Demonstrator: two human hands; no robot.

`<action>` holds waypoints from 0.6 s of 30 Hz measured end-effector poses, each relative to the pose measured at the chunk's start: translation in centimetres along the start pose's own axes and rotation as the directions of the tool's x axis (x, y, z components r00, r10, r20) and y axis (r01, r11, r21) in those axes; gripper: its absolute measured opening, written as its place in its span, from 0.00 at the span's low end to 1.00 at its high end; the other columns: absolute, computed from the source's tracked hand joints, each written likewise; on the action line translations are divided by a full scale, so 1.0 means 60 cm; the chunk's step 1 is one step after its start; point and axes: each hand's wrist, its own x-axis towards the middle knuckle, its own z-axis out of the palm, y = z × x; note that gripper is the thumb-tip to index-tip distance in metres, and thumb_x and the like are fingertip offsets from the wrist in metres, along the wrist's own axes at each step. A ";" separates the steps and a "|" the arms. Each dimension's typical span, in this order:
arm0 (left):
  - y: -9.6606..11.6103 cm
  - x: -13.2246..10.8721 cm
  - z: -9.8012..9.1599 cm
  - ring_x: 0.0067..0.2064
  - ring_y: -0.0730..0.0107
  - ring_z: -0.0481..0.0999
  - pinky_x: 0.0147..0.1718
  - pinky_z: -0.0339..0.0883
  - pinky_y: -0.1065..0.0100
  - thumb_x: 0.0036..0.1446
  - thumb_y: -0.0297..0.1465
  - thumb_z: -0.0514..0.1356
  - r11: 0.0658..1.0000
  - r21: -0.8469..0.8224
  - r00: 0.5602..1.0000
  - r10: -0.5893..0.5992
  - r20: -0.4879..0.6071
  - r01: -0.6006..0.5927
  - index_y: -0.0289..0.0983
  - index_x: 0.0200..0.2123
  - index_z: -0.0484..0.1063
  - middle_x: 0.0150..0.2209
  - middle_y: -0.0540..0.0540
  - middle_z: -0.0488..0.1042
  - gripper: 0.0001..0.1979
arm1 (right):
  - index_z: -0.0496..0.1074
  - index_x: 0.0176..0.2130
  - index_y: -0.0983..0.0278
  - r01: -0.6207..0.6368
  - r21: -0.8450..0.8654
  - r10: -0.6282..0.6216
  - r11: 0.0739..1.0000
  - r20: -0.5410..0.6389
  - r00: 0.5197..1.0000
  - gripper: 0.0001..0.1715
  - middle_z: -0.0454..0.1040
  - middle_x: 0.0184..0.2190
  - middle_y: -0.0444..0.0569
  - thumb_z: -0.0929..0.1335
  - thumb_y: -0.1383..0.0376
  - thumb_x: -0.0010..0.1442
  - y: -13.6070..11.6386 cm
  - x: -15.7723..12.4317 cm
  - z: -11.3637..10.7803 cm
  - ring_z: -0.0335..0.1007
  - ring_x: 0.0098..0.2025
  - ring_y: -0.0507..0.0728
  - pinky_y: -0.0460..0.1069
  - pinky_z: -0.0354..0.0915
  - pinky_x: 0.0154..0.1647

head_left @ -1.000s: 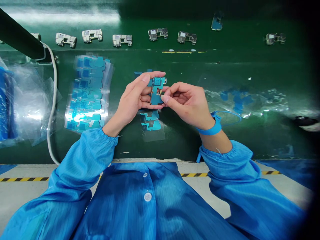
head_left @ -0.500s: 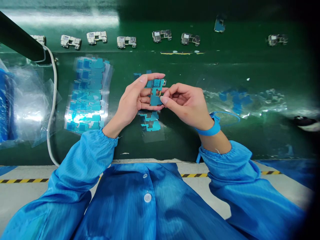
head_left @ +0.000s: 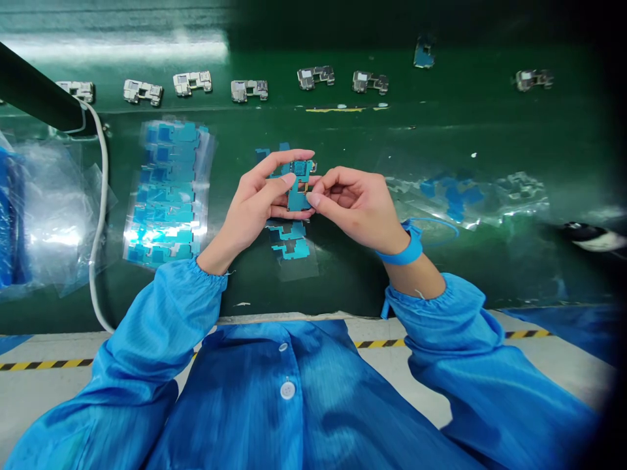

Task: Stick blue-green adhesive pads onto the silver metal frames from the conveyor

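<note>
At the left we note a clear plastic bag [head_left: 53, 215], a white cable [head_left: 100, 215] and a sheet of blue films [head_left: 171, 189] lying flat on the green bench [head_left: 235, 287]. Next comes the left hand [head_left: 257, 202], grasping a circuit board [head_left: 296, 202] with the thumb on its film-covered face and fingers spread around and behind it. The board is raised above the bench, between both hands; a small film backing [head_left: 294, 249] lies below it. The right hand [head_left: 353, 205] has thumb and forefinger closed on the board's lower right edge; whether a film corner is caught there, we cannot tell. Further right lie crumpled clear film [head_left: 522, 196] and blue film scraps [head_left: 455, 196].

We judge the step in hand to be seating or adjusting film along that edge. In our view, the next move calls for a steady left hold and light, precise fingertip pressure.
</note>
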 end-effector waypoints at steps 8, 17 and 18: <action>-0.004 0.002 0.000 0.48 0.54 0.91 0.48 0.90 0.55 0.68 0.42 0.71 0.998 -0.069 1.000 -0.002 0.007 0.002 0.43 0.65 0.76 0.43 0.47 0.88 0.25 | 0.75 0.34 0.58 0.020 -0.002 -0.020 1.000 0.023 1.000 0.23 0.77 0.31 0.45 0.83 0.47 0.61 0.000 0.002 -0.002 0.82 0.44 0.59 0.54 0.83 0.45; -0.006 0.002 0.004 0.51 0.50 0.92 0.46 0.91 0.57 0.67 0.46 0.73 0.999 -0.011 0.999 0.029 -0.037 -0.030 0.42 0.64 0.78 0.38 0.47 0.87 0.27 | 0.76 0.34 0.59 0.022 -0.006 -0.022 1.000 0.027 0.999 0.20 0.77 0.31 0.45 0.81 0.50 0.62 -0.002 0.002 -0.002 0.78 0.37 0.56 0.53 0.79 0.40; -0.006 0.001 0.004 0.51 0.50 0.91 0.46 0.91 0.57 0.66 0.46 0.73 0.999 -0.006 0.998 0.035 -0.042 -0.035 0.42 0.63 0.78 0.37 0.48 0.87 0.27 | 0.76 0.34 0.59 0.030 -0.011 -0.030 0.999 0.027 0.999 0.19 0.77 0.31 0.45 0.81 0.51 0.63 -0.002 0.001 -0.002 0.78 0.37 0.56 0.53 0.79 0.40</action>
